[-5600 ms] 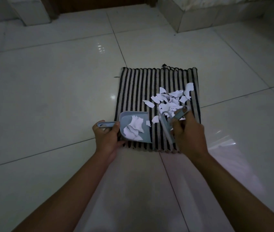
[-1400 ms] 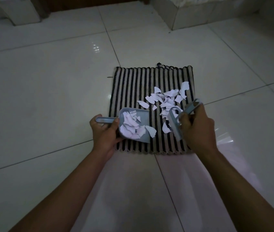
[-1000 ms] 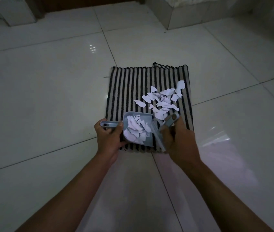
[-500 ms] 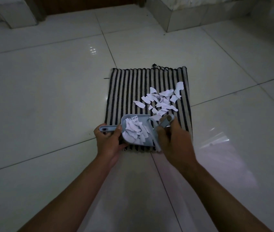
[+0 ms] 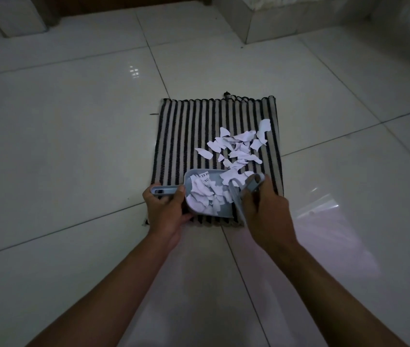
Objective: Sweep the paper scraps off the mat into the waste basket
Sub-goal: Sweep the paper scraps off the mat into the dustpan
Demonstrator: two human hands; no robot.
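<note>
On the striped mat, the left hand has its grip around the dustpan handle. Right of it, the right hand holds a small brush at the pan's mouth; paper scraps lie beyond.

Just one view, from a camera worn on the head. Looks forward and down, from high up, onto a shiny tiled floor. Wide picture, so lines bend a bit near the edges. Both arms reach in from the bottom, from 6 o'clock up to the middle. Left hand and right hand sit close together just below the middle, fairly near the camera. Striped mat lies past the hands, toward 12 o'clock. A stone step stands far off at 1 o'clock. No second view to share anything with.
</note>
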